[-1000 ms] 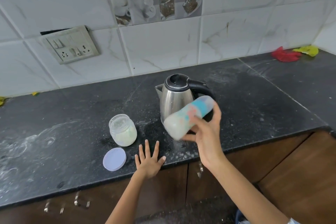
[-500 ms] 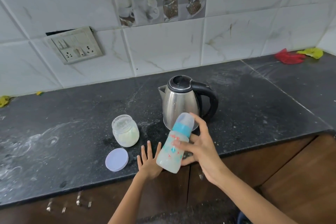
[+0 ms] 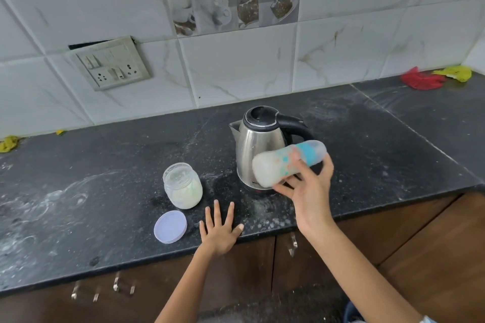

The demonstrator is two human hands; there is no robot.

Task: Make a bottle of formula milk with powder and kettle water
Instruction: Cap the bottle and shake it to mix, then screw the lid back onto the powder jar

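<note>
My right hand (image 3: 309,191) grips a capped baby bottle (image 3: 273,168) full of milky liquid. The bottle lies nearly on its side in the air, teal collar and clear cap to the right, base to the left, in front of the steel kettle (image 3: 259,144). My left hand (image 3: 219,229) rests flat on the black counter (image 3: 105,207) near its front edge, fingers spread, holding nothing. To its left stands an open glass jar of pale powder (image 3: 183,189), with the jar's lilac lid (image 3: 170,226) lying flat in front of it.
White powder smears mark the counter at left. A switch and socket plate (image 3: 110,65) hangs on the tiled wall. Red (image 3: 420,80) and yellow (image 3: 454,72) cloths lie at the far right corner. Brown cabinet doors (image 3: 433,244) run below the counter edge.
The bottle swung from tilted sideways down to nearly upright by the counter edge, then back up to lying sideways in front of the kettle. My left hand stayed flat on the counter.
</note>
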